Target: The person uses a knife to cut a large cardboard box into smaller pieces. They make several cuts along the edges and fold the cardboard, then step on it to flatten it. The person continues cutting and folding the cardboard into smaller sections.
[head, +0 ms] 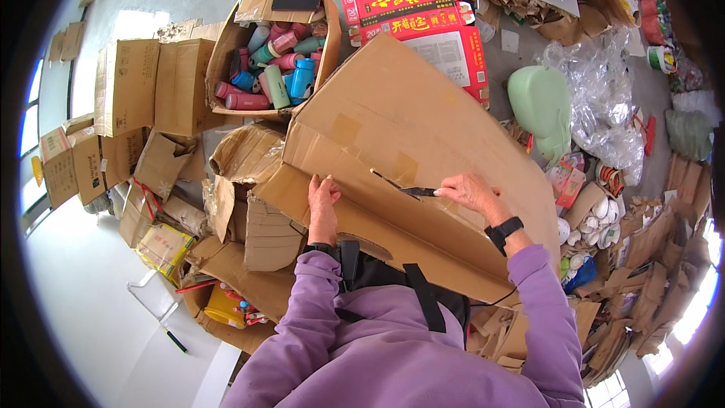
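Note:
A large flattened cardboard box lies before me, with a long flap folded up along its near side. My right hand is closed around the handle of a dark-bladed knife. The blade points left, at a narrow slit in the cardboard beside the fold. My left hand lies against the flap at its left part, fingertips by the fold. Whether those fingers grip the cardboard or only rest on it is not clear. Strips of tape mark the box's upper face.
Beyond the box's left corner stands an open carton of bottles, with a phone on its flap. A red printed carton lies flat behind. To the right are a green plastic tub, clear plastic film and heaped cardboard.

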Action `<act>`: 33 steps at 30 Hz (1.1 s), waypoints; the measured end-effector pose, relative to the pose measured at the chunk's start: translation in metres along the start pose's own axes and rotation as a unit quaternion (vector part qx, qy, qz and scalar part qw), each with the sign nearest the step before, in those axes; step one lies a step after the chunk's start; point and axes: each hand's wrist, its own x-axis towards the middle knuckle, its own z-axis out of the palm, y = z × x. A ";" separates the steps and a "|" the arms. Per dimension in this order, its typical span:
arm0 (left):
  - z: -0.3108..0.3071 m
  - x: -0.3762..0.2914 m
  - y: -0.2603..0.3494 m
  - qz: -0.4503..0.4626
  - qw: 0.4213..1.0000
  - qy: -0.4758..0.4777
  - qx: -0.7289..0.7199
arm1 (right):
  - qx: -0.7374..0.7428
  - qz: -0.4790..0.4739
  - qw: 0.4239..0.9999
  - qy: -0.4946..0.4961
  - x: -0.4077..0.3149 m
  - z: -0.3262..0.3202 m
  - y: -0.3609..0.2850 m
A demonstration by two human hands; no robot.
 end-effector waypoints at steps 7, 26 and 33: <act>-0.010 0.014 -0.002 0.009 0.997 -0.079 -0.026 | -0.129 -0.033 0.976 0.171 -0.032 0.045 -0.002; 0.102 -0.062 0.064 0.102 0.907 -0.255 0.320 | 0.131 0.339 0.900 0.241 -0.185 0.249 0.020; 0.153 -0.080 -0.002 0.197 0.781 -0.331 0.492 | 0.182 0.463 0.774 0.392 -0.195 0.261 0.033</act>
